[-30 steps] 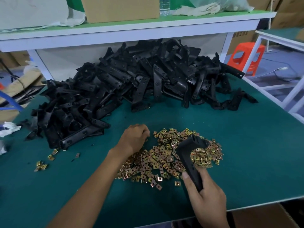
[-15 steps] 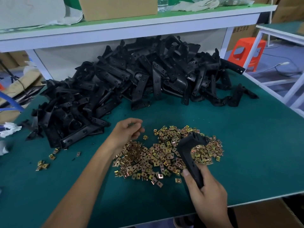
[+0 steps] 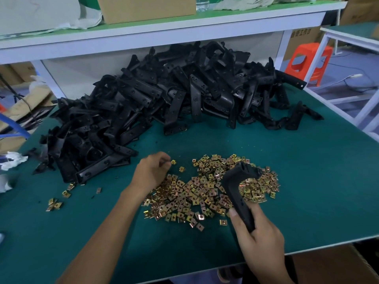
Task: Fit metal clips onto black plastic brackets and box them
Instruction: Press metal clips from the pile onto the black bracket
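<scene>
Bracket sits gripped by right hand; left hand curls at clips, its grip unclear; cardboard box hides its contents.

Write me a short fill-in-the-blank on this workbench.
The black bracket is held in the ___ hand. The left hand is at the heap of metal ___. The bracket pile lies ___ from the person than that heap. Missing: right; clips; farther.
</scene>
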Demonstrator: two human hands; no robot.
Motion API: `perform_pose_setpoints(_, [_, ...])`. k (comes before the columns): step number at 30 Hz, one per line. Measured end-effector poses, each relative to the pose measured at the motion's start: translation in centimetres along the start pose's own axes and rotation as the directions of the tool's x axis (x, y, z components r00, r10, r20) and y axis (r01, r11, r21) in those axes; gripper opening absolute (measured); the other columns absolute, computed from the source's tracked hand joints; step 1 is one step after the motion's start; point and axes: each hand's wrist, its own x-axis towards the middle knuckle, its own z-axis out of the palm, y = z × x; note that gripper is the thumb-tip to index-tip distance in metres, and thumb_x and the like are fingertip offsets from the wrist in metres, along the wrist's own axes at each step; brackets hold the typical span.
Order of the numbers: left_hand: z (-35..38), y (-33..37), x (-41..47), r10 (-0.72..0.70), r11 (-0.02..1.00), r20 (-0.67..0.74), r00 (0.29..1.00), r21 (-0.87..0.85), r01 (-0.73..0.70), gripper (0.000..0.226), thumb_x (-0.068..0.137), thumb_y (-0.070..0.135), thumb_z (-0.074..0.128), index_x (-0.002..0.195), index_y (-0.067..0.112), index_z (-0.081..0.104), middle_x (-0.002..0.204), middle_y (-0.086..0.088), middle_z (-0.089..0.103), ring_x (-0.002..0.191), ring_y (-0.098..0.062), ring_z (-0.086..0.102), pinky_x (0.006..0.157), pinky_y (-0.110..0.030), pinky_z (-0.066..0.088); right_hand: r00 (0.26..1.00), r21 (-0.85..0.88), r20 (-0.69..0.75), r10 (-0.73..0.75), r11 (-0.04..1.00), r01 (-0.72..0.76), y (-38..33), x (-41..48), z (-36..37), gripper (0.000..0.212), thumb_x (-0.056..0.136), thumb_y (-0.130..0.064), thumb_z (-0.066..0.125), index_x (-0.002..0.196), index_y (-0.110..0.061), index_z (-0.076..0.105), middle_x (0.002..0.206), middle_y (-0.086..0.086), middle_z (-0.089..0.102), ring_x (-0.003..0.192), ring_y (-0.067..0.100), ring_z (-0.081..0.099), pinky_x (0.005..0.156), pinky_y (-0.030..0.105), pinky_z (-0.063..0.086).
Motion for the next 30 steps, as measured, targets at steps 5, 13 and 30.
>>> perform_pose_setpoints(5, [1.0,0.4,0.7,0.053,0.996,0.027,0.998,0.066,-0.054,0.009,0.097,0.032,0.063,0.103,0.029,0.067,0.095,0.007,0.058,0.090,-0.015,0.058,0.078,-0.032,0.047,1.000,0.007,-0.004,0.005,1.000,-0.005,-0.3,0.0,-0.1,0.032,0.077,-0.075,0.042,0.091,-0.049,0.052,0.074,-0.029,0.058,0.064,0.007,0.060,0.061,0.031,0.044])
perform_pose_setpoints(13, [-0.2,2.6,-0.3,-0.006,0.988,0.044,0.999,-0.155,0.013,0.018,0.104,0.028,0.050,0.094,0.023,0.064,0.079,0.020,0.065,0.072,0.000,0.058,0.060,-0.016,0.040,1.000,0.069,0.002,0.007,0.998,-0.007,-0.1,0.1,-0.3,0.027,0.079,-0.074,0.044,0.089,-0.052,0.055,0.069,-0.022,0.059,0.062,0.006,0.058,0.057,0.026,0.042])
perform_pose_setpoints(30, [0.3,7.4,-11.1,0.056,0.914,0.066,0.996,-0.406,-0.024,0.016,0.099,0.034,0.055,0.087,0.037,0.065,0.085,0.023,0.062,0.073,-0.002,0.057,0.060,-0.016,0.039,0.947,0.577,0.318,-0.039,0.801,-0.161,-4.4,5.4,3.7,0.017,0.094,-0.019,0.070,0.089,-0.033,0.078,0.059,-0.008,0.059,0.052,0.009,0.048,0.048,0.020,0.037])
